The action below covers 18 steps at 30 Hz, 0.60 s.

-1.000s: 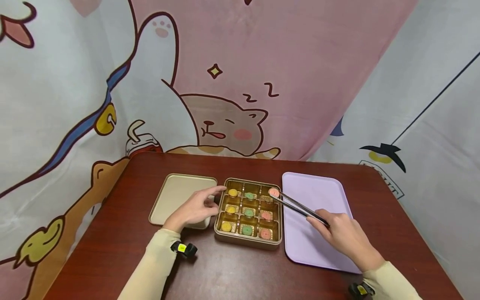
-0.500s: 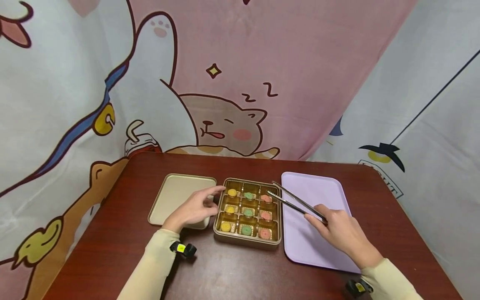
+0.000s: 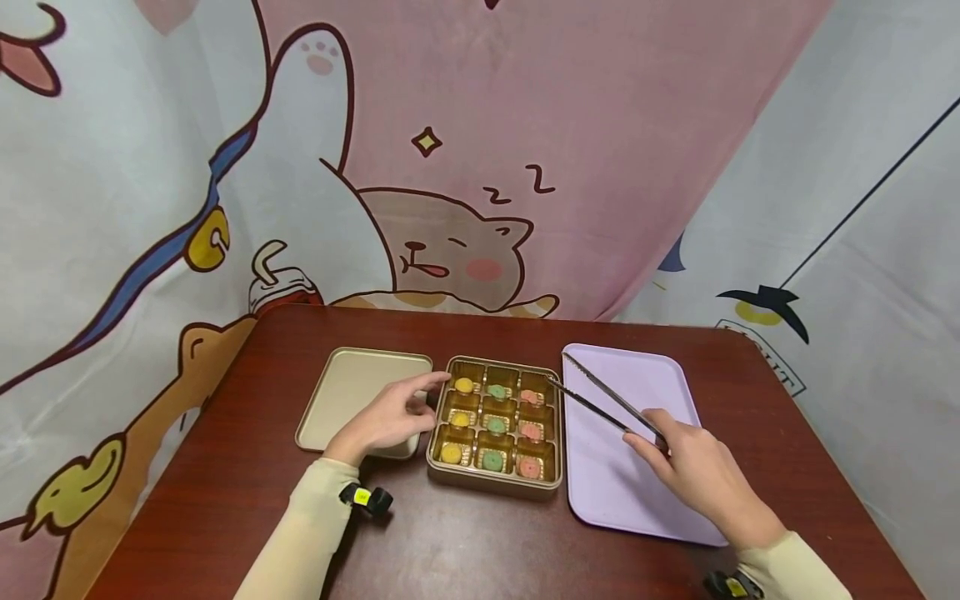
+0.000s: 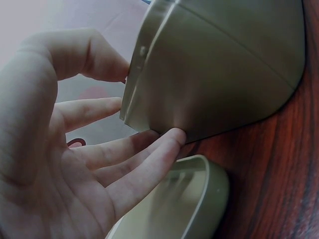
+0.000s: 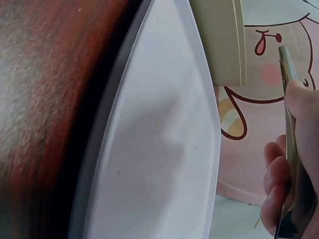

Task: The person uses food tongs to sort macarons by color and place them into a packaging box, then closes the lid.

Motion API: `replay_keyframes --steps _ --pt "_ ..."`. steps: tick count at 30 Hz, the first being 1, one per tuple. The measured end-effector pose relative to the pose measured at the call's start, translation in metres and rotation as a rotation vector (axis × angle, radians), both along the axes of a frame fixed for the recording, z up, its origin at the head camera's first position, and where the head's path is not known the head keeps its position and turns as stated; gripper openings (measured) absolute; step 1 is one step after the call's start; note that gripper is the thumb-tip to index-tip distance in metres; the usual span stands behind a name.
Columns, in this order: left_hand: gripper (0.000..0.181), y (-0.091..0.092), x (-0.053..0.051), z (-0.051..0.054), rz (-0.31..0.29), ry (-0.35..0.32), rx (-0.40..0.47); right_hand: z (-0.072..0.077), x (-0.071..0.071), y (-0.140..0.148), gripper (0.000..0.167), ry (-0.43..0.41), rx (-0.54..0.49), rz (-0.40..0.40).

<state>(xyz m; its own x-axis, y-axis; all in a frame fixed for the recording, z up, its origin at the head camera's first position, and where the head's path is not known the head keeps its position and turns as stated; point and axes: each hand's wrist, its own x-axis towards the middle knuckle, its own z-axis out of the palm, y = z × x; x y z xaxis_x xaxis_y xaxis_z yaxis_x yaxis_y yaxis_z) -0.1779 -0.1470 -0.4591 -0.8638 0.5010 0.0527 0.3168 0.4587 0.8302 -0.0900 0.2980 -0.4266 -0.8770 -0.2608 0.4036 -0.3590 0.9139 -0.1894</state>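
Note:
A gold tin (image 3: 495, 492) with a compartmented gold insert stands mid-table. Its left column holds yellow cookies (image 3: 452, 453), the middle one green cookies (image 3: 492, 460), the right one pink cookies (image 3: 529, 467), one in each compartment. My left hand (image 3: 392, 415) touches the tin's left side with fingertips, fingers fairly straight, as the left wrist view also shows. Metal tongs (image 3: 600, 410) are gripped in my right hand (image 3: 701, 467) above the lilac tray. Their arms are spread apart with nothing between the tips; one tip is near the tin's right rim.
Right of the tin lies a lilac tray (image 3: 630, 492) with a low rim, bearing only tiny crumbs in the right wrist view. The tin's lid (image 3: 352, 392) lies to the left, partly under my left hand. A printed curtain (image 3: 600, 167) hangs behind the brown table (image 3: 420, 542).
The tongs let go of the pink cookie, which now sits in the far right compartment. They opened and moved right and back toward the tray. My left hand stayed put.

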Motion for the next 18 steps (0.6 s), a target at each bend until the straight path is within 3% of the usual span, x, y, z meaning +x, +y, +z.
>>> replay_keyframes --steps 12,18 --pt "0.074 -0.001 0.000 0.001 -0.004 0.012 -0.002 0.002 0.014 0.029 0.037 0.015 -0.035 -0.129" --pt "0.074 -0.001 0.000 0.000 -0.008 0.005 0.007 0.002 0.023 0.045 0.038 -0.038 -0.061 -0.198"
